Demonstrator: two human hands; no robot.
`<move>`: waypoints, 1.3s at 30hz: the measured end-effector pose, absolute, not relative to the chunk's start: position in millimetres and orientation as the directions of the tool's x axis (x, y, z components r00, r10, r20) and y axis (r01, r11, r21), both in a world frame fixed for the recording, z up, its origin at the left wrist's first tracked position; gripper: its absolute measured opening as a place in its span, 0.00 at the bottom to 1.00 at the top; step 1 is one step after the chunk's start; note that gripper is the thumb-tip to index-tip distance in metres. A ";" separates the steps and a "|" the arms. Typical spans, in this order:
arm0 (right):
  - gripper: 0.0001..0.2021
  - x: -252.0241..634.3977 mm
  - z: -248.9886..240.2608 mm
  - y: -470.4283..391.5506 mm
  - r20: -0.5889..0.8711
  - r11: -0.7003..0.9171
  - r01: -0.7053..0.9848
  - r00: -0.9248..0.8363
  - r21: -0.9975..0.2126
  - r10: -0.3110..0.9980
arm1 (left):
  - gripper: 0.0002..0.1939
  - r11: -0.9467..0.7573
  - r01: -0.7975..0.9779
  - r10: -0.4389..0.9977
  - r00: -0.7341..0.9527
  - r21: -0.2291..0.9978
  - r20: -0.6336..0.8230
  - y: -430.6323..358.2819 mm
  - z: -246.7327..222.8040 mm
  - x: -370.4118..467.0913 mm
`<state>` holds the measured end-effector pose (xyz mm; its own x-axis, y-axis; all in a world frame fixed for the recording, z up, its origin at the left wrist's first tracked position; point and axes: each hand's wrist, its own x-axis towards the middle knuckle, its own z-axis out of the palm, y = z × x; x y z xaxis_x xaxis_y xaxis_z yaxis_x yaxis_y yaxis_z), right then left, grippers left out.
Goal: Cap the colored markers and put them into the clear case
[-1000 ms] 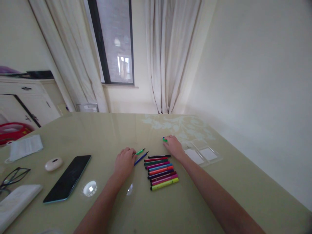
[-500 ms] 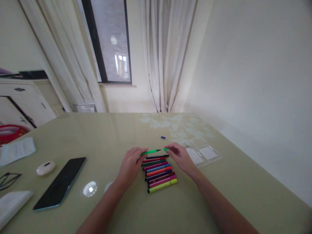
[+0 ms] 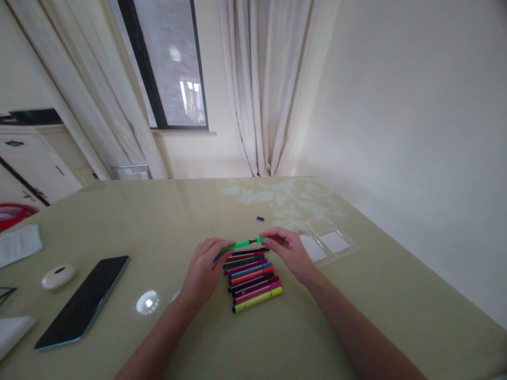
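Observation:
Between finger and thumb, my left hand (image 3: 205,268) grips a bright green felt-tip pen (image 3: 241,245), its dark tip pointing right. A bit of blue shows at the pen's back end under my fingers. My right hand (image 3: 288,250) pinches the green pen cap (image 3: 259,239), whose mouth meets the pen's tip; part of the dark nib section still shows between them. Below my hands lies a row of capped felt-tip pens in several colours, with a yellow-green pen (image 3: 257,300) nearest me and a black one partly under the green pen.
A small blue cap (image 3: 260,218) lies beyond my hands. To the right is an open clear plastic case (image 3: 330,244). On the left are a dark phone (image 3: 83,302), a white oval case (image 3: 58,277), a white object (image 3: 15,333) and a folded cloth or paper (image 3: 19,246).
The green cap and the pen's tip have come together, closing the gap between them. The whole view has shifted slightly, so the table things appear further left.

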<state>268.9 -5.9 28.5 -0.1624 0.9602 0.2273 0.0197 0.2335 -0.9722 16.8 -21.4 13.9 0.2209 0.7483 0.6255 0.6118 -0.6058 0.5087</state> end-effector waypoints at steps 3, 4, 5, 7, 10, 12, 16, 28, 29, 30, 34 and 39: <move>0.13 267.5 29.5 -7.7 0.226 0.237 0.034 -0.192 -0.971 0.955 | 0.11 -0.618 0.603 0.744 0.242 0.504 0.623 -22.6 14.4 18.2; 0.13 267.1 30.6 -8.7 0.224 0.237 0.040 -0.200 -0.971 0.954 | 0.11 -0.625 0.597 0.740 0.248 0.503 0.626 -23.2 14.7 19.0; 0.13 266.7 31.8 -9.9 0.222 0.235 0.044 -0.203 -0.971 0.954 | 0.11 -0.632 0.589 0.735 0.250 0.503 0.630 -24.0 14.9 19.9; 0.13 266.4 34.3 -12.2 0.219 0.233 0.047 -0.203 -0.971 0.954 | 0.11 -0.643 0.574 0.726 0.245 0.507 0.643 -25.5 15.3 21.7; 0.13 266.2 35.6 -14.2 0.222 0.238 0.057 -0.206 -0.970 0.953 | 0.11 -0.644 0.564 0.722 0.224 0.517 0.655 -27.3 15.0 23.7; 0.13 265.9 34.2 -14.3 0.225 0.243 0.069 -0.205 -0.968 0.952 | 0.10 -0.639 0.568 0.721 0.207 0.518 0.662 -28.0 14.1 24.5; 0.11 264.3 30.7 -13.6 0.217 0.237 0.074 -0.214 -0.969 0.953 | 0.11 -0.634 0.576 0.721 0.198 0.517 0.663 -29.7 11.7 26.2; 0.11 279.6 15.8 5.3 0.230 0.274 0.250 -0.189 -0.929 0.955 | 0.15 -0.367 0.753 0.887 0.107 0.546 0.449 -11.0 11.0 -1.9; 0.10 281.1 14.2 6.2 0.234 0.283 0.302 -0.190 -0.910 0.953 | 0.14 -0.313 0.788 0.909 0.087 0.530 0.408 -9.1 8.3 -6.7; 0.10 282.2 13.2 6.3 0.234 0.292 0.354 -0.196 -0.889 0.952 | 0.13 -0.268 0.816 0.929 0.078 0.512 0.362 -7.8 5.5 -10.4; 0.07 282.4 11.0 3.4 0.262 0.359 0.526 -0.253 -0.771 0.932 | 0.10 -0.173 0.878 0.980 0.108 0.446 0.167 -5.7 -2.1 -13.3; 0.08 273.8 7.1 22.3 0.356 0.379 0.702 -0.188 -0.603 0.915 | 0.08 -0.106 0.911 0.993 0.075 0.398 0.093 -3.6 1.6 -6.5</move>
<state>273.8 22.3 7.1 -0.1883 0.9152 0.3563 0.7017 0.3793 -0.6032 -6.5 -3.6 1.6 0.0755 0.9928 0.0928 0.9113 -0.1065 0.3978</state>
